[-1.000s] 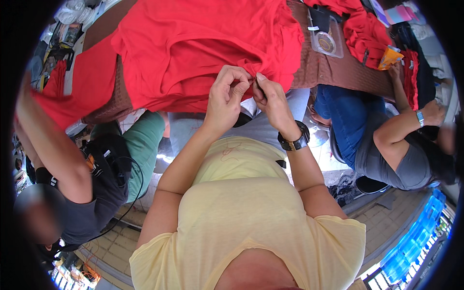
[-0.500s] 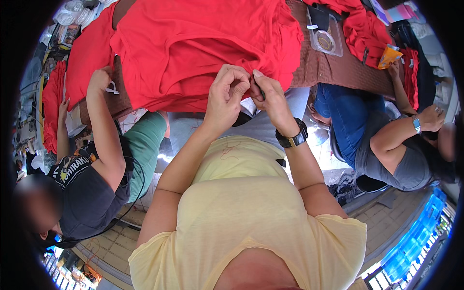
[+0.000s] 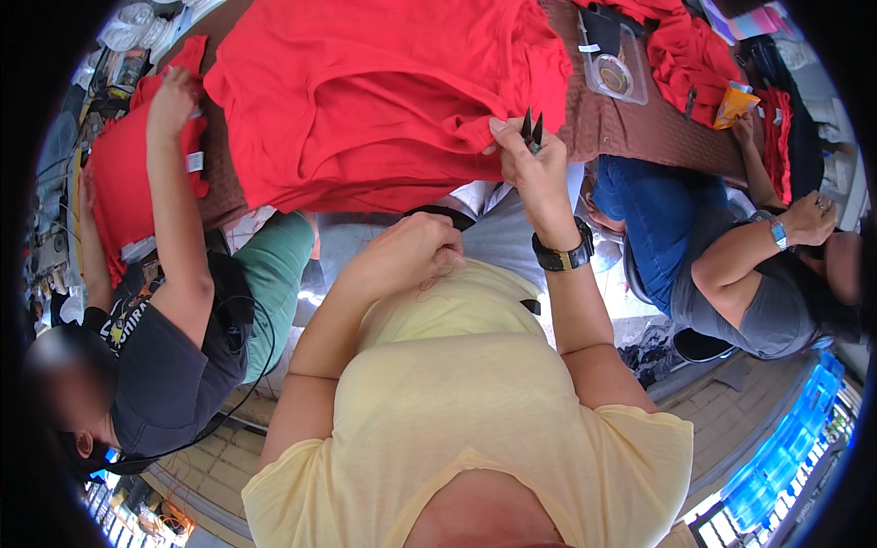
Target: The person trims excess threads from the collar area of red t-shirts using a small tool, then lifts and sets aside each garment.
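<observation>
A red garment [image 3: 393,55] lies spread in folds over the table in front of me. My right hand [image 3: 539,178] is closed around a small pair of thread snips [image 3: 532,132], whose dark pointed blades stick up apart. Its thumb and fingertip pinch the garment's near right edge. Close to my belly, below the table edge, my left hand [image 3: 420,248] has its fingers curled together; whatever they hold is hidden. Loose red threads [image 3: 437,278] lie on my yellow shirt just under that hand.
A brown-covered table [image 3: 594,128] carries a clear plastic tray [image 3: 614,68] at the right. On the left a co-worker's hand [image 3: 174,100] is over another red garment [image 3: 137,173]. To the right, another person [image 3: 749,283] sits beside more red cloth [image 3: 690,64].
My left hand has moved from the garment down toward my belly. My right hand has turned, showing the snips' blades. The left co-worker's hand has moved farther away, and their red cloth has shifted.
</observation>
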The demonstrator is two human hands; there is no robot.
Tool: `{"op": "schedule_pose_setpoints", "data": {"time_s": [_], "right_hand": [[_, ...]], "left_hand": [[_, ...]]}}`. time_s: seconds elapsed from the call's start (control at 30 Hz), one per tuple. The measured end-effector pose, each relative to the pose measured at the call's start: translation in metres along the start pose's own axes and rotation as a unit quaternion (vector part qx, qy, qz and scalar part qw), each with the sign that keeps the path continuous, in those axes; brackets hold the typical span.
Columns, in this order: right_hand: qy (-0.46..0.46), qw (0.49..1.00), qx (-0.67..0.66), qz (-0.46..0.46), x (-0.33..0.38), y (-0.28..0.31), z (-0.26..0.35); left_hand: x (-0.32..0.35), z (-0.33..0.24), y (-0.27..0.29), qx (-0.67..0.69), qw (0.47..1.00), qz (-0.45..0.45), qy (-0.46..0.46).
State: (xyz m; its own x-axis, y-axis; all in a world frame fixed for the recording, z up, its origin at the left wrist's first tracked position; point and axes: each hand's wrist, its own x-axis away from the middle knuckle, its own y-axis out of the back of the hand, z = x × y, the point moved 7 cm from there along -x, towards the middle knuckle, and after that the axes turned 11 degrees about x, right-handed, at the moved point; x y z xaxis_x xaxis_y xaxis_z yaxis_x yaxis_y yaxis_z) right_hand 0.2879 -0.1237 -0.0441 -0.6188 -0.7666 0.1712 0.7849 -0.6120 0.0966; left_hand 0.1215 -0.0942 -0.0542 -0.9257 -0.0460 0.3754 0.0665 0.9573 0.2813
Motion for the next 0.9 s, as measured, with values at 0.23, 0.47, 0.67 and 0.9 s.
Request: {"op": "schedule_pose_setpoints", "data": {"time_s": [0.23,0.47,0.67,0.9], "right_hand": [[0.005,1.0,0.016,-0.008,0.003,0.001,0.002],[0.03,0.996,0.066,-0.057,0.012,0.004,0.01],[-0.028,0.993,0.106,0.032,0.022,0.001,0.008],[-0.004,0.975,0.18,0.13,0.034,-0.008,0.003]], "left_hand": [[-0.008,-0.035,0.056,0.077,0.879,-0.441,-0.163],[-0.027,-0.002,0.053,0.243,0.851,-0.444,-0.14],[-0.032,0.004,0.053,0.368,0.831,-0.382,-0.166],[-0.032,0.0,0.05,0.402,0.847,-0.315,-0.149]]}}
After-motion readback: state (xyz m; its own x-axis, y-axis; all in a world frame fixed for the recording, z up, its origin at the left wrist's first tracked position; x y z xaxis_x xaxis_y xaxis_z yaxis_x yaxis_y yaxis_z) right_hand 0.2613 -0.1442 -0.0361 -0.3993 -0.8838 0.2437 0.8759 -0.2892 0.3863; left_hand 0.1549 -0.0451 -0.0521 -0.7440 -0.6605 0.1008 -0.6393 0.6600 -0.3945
